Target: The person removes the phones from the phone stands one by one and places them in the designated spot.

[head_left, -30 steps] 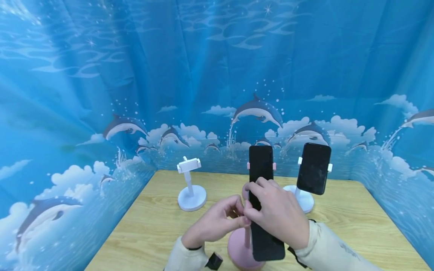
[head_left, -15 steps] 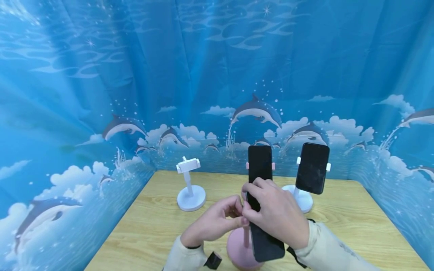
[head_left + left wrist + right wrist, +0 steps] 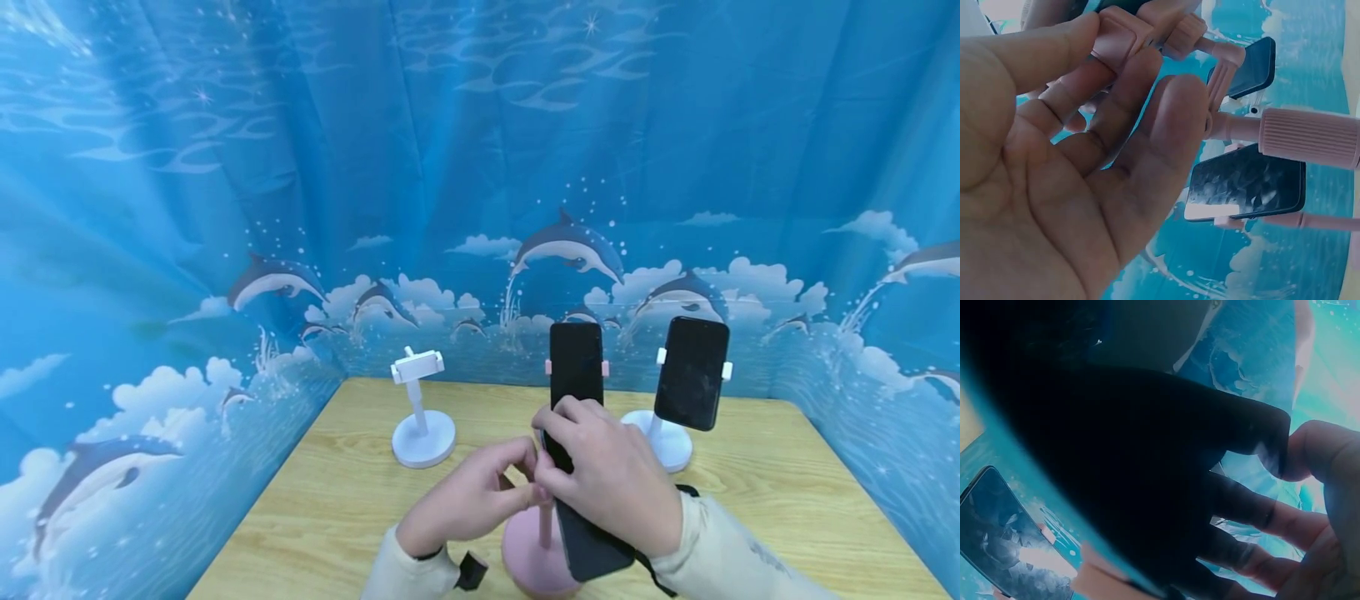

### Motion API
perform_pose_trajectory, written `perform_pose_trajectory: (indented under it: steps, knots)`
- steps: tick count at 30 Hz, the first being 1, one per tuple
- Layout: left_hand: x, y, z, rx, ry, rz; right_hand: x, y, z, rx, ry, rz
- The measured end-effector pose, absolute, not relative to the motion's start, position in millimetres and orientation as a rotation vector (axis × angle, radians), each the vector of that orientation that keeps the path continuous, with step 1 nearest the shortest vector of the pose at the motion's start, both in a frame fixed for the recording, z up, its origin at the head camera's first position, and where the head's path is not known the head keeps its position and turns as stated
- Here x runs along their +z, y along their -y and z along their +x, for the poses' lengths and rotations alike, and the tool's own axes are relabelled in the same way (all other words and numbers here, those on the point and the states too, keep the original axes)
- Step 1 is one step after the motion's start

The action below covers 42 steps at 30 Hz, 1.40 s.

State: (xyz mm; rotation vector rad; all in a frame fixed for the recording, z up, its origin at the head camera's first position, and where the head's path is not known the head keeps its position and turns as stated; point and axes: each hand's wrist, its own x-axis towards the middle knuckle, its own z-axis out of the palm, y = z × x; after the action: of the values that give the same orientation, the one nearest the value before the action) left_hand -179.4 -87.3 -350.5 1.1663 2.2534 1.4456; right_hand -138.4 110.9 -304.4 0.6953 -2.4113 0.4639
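Of three phones, the front phone (image 3: 596, 543) slants beside the post of the front pink stand (image 3: 527, 554), above its base. The right hand (image 3: 613, 477) grips it, fingers curled over its edge. The left hand (image 3: 474, 496) pinches one pink clip (image 3: 1121, 39) on that stand between thumb and finger. Behind, a second pink stand (image 3: 1329, 222) bears the middle phone (image 3: 576, 354). Of two white stands, the right one (image 3: 670, 446) bears the right phone (image 3: 692, 373); the left one (image 3: 423, 439) is well apart. All four stand on one table (image 3: 322, 517).

Matt plastic stand (image 3: 538, 553), wood-grained table (image 3: 330, 492)
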Motion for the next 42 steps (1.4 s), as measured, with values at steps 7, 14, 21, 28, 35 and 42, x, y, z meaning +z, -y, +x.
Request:
perform_pose_trajectory:
  steps: [7, 14, 21, 28, 35, 42]
  knots:
    - [-349, 87, -177, 1.387, -2.384, 1.267, -306, -108, -136, 0.462, 2.385, 0.709]
    - [-349, 86, -177, 1.421, -2.395, 1.209, -307, -106, -136, 0.474, 2.367, 0.735]
    - [-349, 85, -177, 1.467, -2.354, 1.169, -307, -108, -136, 0.45, 2.344, 0.752]
    - [-351, 85, -178, 1.486, -2.344, 1.16, -307, -111, -134, 0.414, 2.289, 0.787]
    - [-351, 84, -177, 1.497, -2.321, 1.152, -306, -116, -130, 0.41, 2.14, 0.867]
    - [-348, 82, -176, 1.48, -2.344, 1.143, -300, -124, -120, 0.45, 1.966, 0.897]
